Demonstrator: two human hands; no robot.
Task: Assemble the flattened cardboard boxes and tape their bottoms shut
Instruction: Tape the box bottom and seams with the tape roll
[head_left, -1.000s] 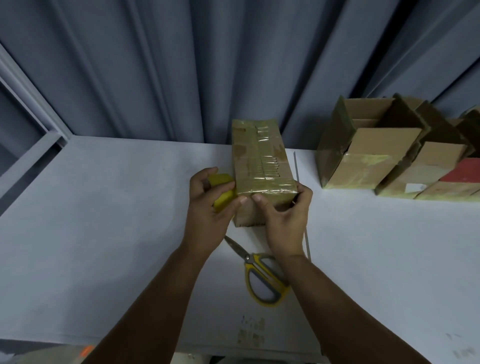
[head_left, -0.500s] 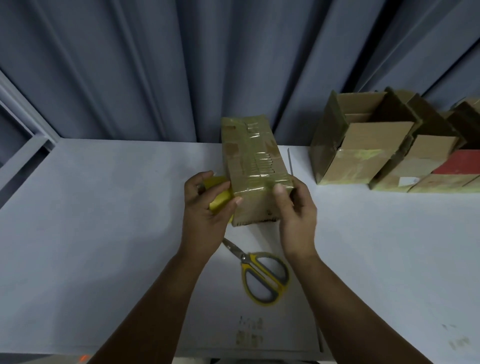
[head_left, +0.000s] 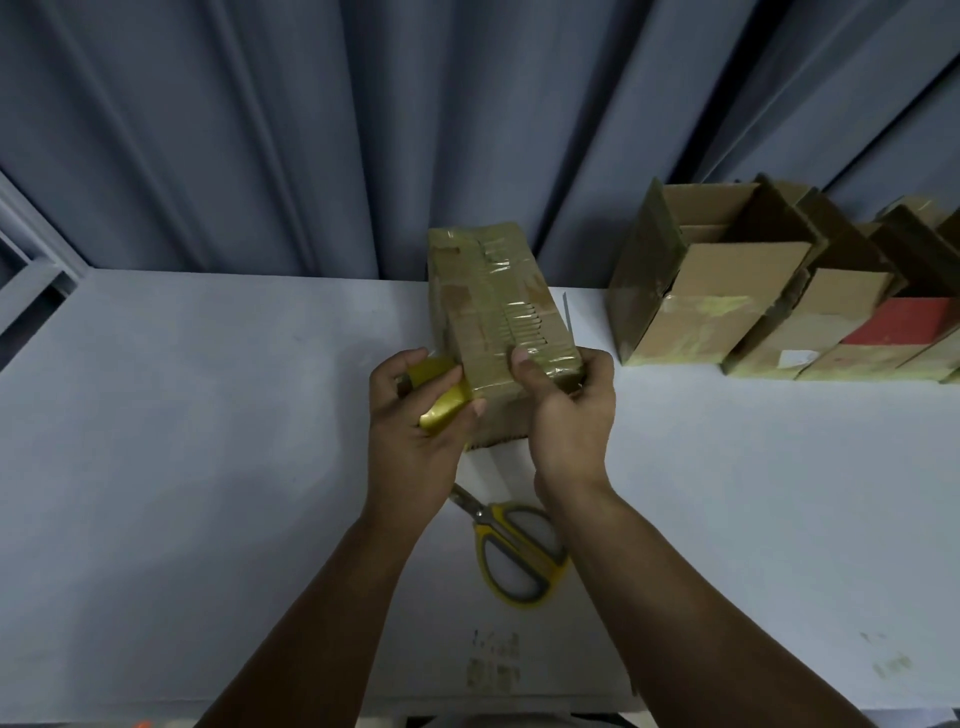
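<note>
A small cardboard box (head_left: 493, 301) stands on the white table (head_left: 208, 441), its upward face covered in shiny tape strips. My right hand (head_left: 566, 415) grips the box's near right corner, thumb pressed on the taped top. My left hand (head_left: 415, 431) holds a yellow tape roll (head_left: 441, 395) against the box's near left side, fingers curled round it. The roll is partly hidden by my fingers.
Yellow-handled scissors (head_left: 514, 556) lie on the table just below my hands. A row of assembled open cardboard boxes (head_left: 727, 291) lines the back right, one with a red patch (head_left: 904, 322). Grey curtain folds (head_left: 467, 130) hang behind the table.
My right hand shifted its hold on the box's near right corner, thumb now further onto the top. The left hand keeps the tape roll at the box's left side.
</note>
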